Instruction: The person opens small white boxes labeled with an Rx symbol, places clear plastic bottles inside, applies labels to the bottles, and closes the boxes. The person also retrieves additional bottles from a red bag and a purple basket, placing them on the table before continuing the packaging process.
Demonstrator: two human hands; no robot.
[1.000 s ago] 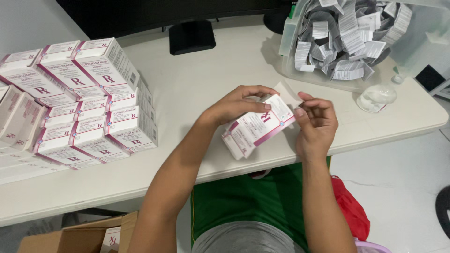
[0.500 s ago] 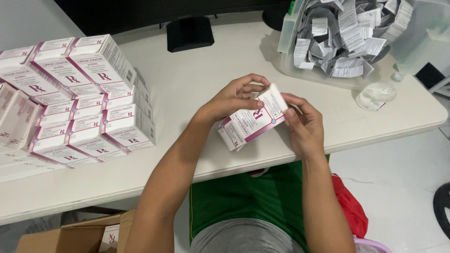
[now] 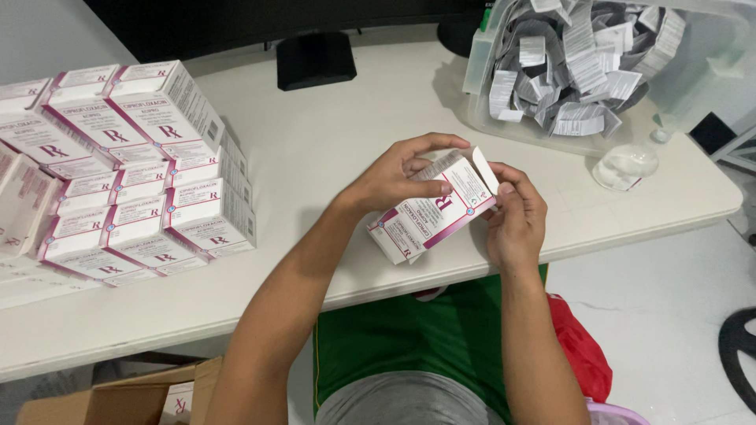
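Both my hands hold one white and magenta medicine carton (image 3: 429, 216) over the front edge of the white table (image 3: 331, 149). My left hand (image 3: 402, 173) grips its upper side, fingers curled over the top near the open end. My right hand (image 3: 516, 224) holds the right end, thumb against the raised end flap. The carton lies tilted, its open end up and to the right.
A stack of several matching cartons (image 3: 134, 173) stands at the table's left. A clear plastic bin (image 3: 575, 71) full of folded paper leaflets sits at the back right, a small clear bag (image 3: 626, 165) beside it. A black monitor base (image 3: 315, 59) is behind. A cardboard box (image 3: 150, 397) sits below.
The carton has stayed in both hands and shifted slightly. The end flap, pressed close half a second ago, now stands up open at the right end.
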